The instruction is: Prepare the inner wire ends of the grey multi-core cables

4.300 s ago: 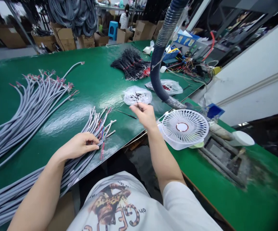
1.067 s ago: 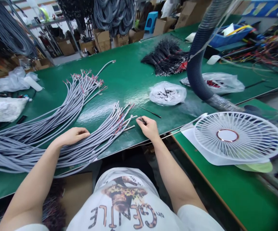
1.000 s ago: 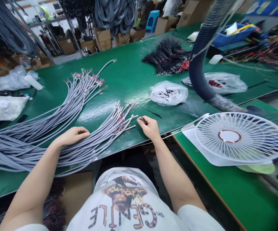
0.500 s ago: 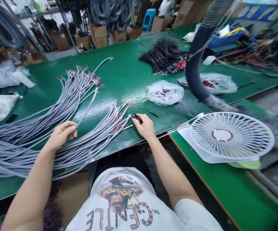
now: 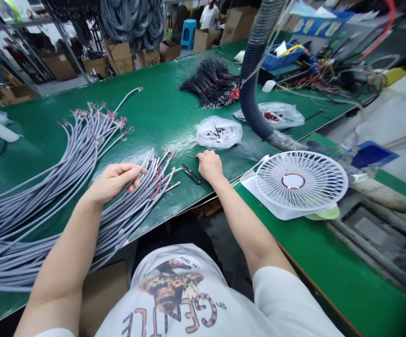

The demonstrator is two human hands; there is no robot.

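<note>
Since half a second ago, the black-handled tool (image 5: 191, 174) has gone from my right grip (image 5: 203, 157) to the bench (image 5: 174, 100), where it now lies flat, just beside the cable ends. The right grip is now over a thin rod-shaped tool (image 5: 190, 156), covering its near end; I can't make out whether the fingers pinch it. My left grip (image 5: 127, 180) has come across to the stripped ends of the near bundle (image 5: 129, 219), pinching one gray cable (image 5: 141, 172) between thumb and fingers just above it.

That cable, which pointed steeply up and away before, now slants along the bundle, its end toward the far right; I can't separate its tip from those behind. The black-handled tool's long axis runs from far left to near right, its handle toward me.

The cables have smooth, round gray jackets fraying into white, red and blue strands. The bench is glossy green; nearby sits a crinkled clear plastic bag (image 5: 202, 136) of black and white bits.
</note>
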